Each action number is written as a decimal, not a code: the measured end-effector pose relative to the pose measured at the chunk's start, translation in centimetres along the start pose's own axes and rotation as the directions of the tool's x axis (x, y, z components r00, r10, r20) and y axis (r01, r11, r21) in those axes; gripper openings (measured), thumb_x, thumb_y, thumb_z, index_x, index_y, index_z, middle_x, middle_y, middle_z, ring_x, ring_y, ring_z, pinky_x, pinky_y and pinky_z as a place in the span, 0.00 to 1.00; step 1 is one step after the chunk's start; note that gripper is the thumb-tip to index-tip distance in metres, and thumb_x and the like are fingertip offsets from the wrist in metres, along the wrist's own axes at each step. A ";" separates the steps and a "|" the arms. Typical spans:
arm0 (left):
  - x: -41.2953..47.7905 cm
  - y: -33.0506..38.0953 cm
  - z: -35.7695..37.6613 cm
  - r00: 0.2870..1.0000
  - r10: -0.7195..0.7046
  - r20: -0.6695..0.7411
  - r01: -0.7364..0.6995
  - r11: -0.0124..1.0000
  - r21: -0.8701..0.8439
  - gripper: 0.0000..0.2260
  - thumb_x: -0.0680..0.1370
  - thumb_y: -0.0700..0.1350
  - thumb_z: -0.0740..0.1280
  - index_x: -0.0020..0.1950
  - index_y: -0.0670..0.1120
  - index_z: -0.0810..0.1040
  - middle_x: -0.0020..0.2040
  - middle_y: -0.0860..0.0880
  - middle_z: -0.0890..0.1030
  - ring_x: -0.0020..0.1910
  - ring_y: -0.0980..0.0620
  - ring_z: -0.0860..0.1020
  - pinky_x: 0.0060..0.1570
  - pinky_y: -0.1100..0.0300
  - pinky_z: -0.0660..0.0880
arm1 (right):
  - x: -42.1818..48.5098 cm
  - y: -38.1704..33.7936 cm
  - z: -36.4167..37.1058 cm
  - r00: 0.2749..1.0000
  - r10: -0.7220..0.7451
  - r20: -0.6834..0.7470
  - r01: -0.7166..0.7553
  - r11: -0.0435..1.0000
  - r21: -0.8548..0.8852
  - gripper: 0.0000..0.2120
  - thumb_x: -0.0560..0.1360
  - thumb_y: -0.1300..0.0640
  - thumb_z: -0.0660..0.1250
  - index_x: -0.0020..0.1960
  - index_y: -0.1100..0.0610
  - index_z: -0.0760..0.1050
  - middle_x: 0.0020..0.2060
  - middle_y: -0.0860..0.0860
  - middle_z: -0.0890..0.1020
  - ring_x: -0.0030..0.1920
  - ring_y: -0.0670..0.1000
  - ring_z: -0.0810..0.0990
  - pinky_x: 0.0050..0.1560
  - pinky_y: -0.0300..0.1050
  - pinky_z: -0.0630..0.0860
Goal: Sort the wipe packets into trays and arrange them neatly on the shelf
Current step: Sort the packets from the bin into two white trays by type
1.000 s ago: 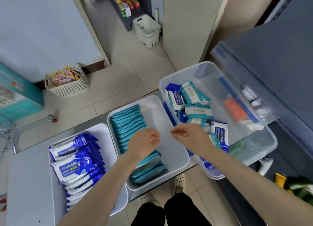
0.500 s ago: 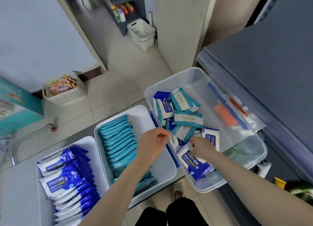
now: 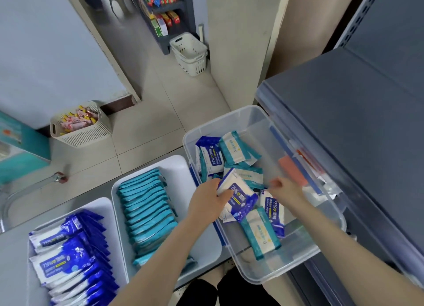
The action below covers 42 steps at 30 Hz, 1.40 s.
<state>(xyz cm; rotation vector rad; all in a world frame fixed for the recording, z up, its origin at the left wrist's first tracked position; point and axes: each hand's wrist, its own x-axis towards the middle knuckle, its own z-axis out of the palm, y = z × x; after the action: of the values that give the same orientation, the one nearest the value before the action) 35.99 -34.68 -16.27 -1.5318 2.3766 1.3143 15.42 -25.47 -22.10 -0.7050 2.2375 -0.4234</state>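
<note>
A clear plastic bin [image 3: 298,266] at the right holds several loose wipe packets, some blue-and-white, some teal-and-white. My left hand [image 3: 207,201] grips a blue-and-white packet [image 3: 238,199] inside the bin, at its left side. My right hand [image 3: 284,188] hovers over the packets further right with fingers curled; I cannot tell whether it holds anything. A white tray [image 3: 181,168] in the middle holds a row of teal packets [image 3: 146,204]. Another white tray [image 3: 101,204] at the left holds blue packets [image 3: 68,255].
A dark grey shelf [image 3: 358,113] rises at the right, above the bin. On the tiled floor stand a cream basket [image 3: 80,125] of pink sachets and an empty white basket [image 3: 190,53]. A rack of boxed goods [image 3: 160,12] stands far back.
Both hands moved from over the middle tray into the clear bin. My left hand has taken hold of a blue-and-white packet. The camera shifted toward the bin.
</note>
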 end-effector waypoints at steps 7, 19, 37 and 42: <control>0.3 -1.0 -0.8 0.987 -0.105 -0.119 0.077 0.973 -0.218 0.11 0.78 0.51 0.64 0.57 0.46 0.74 0.52 0.50 0.82 0.45 0.54 0.80 0.45 0.60 0.79 | 0.8 4.0 3.4 0.958 0.288 -0.003 -0.288 0.956 -0.056 0.22 0.67 0.58 0.73 0.55 0.63 0.69 0.45 0.57 0.78 0.41 0.55 0.78 0.33 0.44 0.72; -0.6 -1.9 -0.5 0.960 -0.230 -0.161 0.115 0.845 -0.523 0.05 0.81 0.46 0.61 0.51 0.47 0.75 0.47 0.47 0.83 0.45 0.51 0.82 0.47 0.52 0.81 | -1.8 -2.4 -1.9 0.949 -0.157 -0.273 0.207 0.964 0.167 0.06 0.74 0.58 0.69 0.50 0.55 0.76 0.43 0.48 0.79 0.43 0.50 0.77 0.44 0.43 0.70; -2.7 -0.2 -0.6 0.953 -0.303 -0.012 0.198 0.652 -0.732 0.04 0.79 0.45 0.66 0.52 0.48 0.78 0.44 0.50 0.85 0.40 0.56 0.83 0.41 0.60 0.81 | -3.0 -7.5 0.0 0.821 -0.466 0.330 0.443 0.884 0.146 0.12 0.72 0.54 0.71 0.53 0.45 0.73 0.47 0.40 0.78 0.47 0.41 0.78 0.47 0.41 0.76; -2.3 -0.2 -1.7 0.973 -0.227 0.044 0.205 0.761 -0.615 0.10 0.71 0.42 0.74 0.48 0.53 0.79 0.40 0.56 0.84 0.36 0.63 0.81 0.33 0.70 0.75 | -2.5 -8.3 -0.6 0.750 -0.551 0.366 0.568 0.820 0.072 0.11 0.68 0.55 0.73 0.42 0.40 0.75 0.39 0.42 0.81 0.42 0.44 0.79 0.46 0.50 0.77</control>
<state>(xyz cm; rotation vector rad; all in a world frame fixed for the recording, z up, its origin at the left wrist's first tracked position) 37.98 -34.07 -14.28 -1.8969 1.7680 2.1499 19.40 -30.54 -16.27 -1.3743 1.6451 -0.4787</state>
